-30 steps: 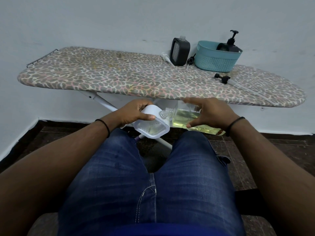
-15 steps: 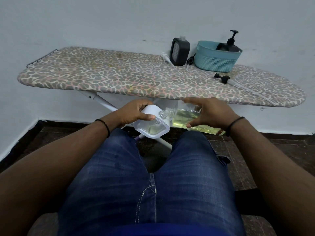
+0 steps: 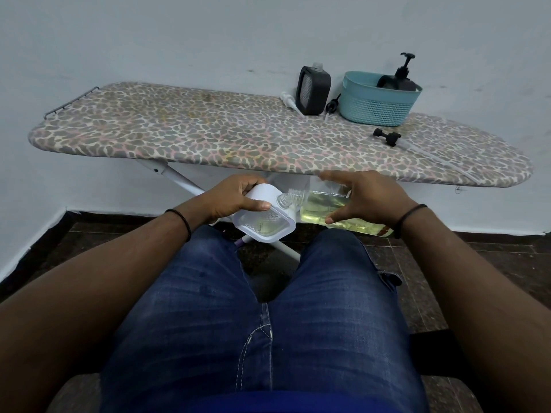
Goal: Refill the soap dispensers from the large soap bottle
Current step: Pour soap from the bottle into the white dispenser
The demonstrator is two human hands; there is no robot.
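No writing is legible. At frame centre, the right hand (image 3: 369,201) grips a clear plastic bottle of yellow soap (image 3: 322,207), tipped into a white square dispenser (image 3: 264,219) that the left hand (image 3: 232,198) grasps; it holds a little yellowish liquid.

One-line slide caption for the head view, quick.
Left hand steadies a white dispenser while right hand tips the large soap bottle into it.

Leopard-print ironing board (image 3: 185,135), dark dispenser (image 3: 313,90), teal basket (image 3: 375,110), perhaps 3 loose pumps (image 3: 387,138)

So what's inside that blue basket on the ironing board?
A black pump dispenser sticks up out of the blue basket. The basket's wall hides its lower body and anything else inside.
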